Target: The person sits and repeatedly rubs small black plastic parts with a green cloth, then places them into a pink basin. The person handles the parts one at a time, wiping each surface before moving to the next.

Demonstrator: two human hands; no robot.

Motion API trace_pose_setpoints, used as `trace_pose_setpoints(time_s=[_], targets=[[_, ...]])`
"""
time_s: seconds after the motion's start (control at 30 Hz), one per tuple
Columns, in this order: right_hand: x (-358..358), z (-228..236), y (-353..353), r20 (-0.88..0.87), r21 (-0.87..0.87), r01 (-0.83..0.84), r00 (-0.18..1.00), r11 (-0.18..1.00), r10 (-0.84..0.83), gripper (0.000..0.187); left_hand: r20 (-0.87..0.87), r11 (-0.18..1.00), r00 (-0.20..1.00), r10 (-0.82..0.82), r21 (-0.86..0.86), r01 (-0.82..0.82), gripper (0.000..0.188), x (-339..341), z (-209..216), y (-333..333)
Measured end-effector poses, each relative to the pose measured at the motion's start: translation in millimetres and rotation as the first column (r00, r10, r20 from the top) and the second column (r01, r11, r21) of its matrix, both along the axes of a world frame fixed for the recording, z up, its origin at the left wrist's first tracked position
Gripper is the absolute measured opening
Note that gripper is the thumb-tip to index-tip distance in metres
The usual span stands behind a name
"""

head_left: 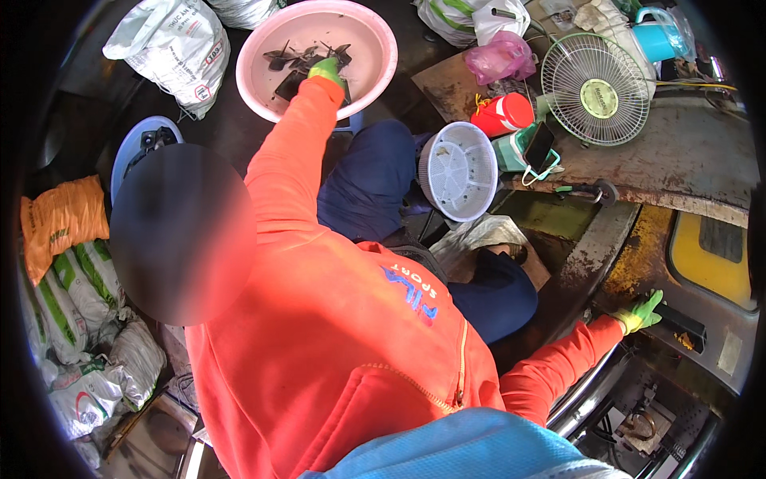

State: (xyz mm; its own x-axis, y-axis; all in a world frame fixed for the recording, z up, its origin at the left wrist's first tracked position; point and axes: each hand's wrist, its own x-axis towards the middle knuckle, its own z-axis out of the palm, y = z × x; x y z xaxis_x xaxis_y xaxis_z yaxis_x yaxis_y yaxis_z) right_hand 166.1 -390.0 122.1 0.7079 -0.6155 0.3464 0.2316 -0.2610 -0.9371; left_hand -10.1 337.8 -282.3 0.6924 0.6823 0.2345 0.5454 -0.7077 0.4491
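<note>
My left hand point(327, 71), in a yellow-green glove, reaches into a round pink basin point(254, 80) at the top. It is among several dark, branched pieces point(297, 61), with a dark flat piece beside the wrist. Its fingertips are hidden, so I cannot tell whether it grips one. Far to the right, my right hand point(640, 312), in a matching glove, touches the left end of a black handle point(680, 324) on a grey machine door. Its fingers are stretched and apart. Below the door, the machine's inside point(645, 423) shows metal parts.
A white plastic basket point(458, 177) stands between basin and bench point(678, 160). On the bench are a fan point(597, 97), a red container point(504, 114) and a phone point(539, 145). Sacks point(179, 48) lie around the left side, beside a blue tub point(121, 156). A small stool point(503, 239) stands near my knees.
</note>
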Motion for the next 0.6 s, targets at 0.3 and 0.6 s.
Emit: trace_pose_setpoints(time_s=[0.3, 0.6], targets=[[-27.4, -9.2, 15.7, 0.17, -0.195, -0.019, 0.984, 0.981, 0.053, 0.044, -0.014, 0.491, 0.501, -0.865, 0.181, 0.852, 0.026, 35.3, 169.8, -291.3], [-175.3, -66.1, 59.4, 0.692, -0.594, 0.68, 0.704, 0.43, -0.158, 0.038, 0.741, -0.521, 0.499, -0.449, -0.671, 0.528, 0.047, 23.7, 214.7, -366.8]])
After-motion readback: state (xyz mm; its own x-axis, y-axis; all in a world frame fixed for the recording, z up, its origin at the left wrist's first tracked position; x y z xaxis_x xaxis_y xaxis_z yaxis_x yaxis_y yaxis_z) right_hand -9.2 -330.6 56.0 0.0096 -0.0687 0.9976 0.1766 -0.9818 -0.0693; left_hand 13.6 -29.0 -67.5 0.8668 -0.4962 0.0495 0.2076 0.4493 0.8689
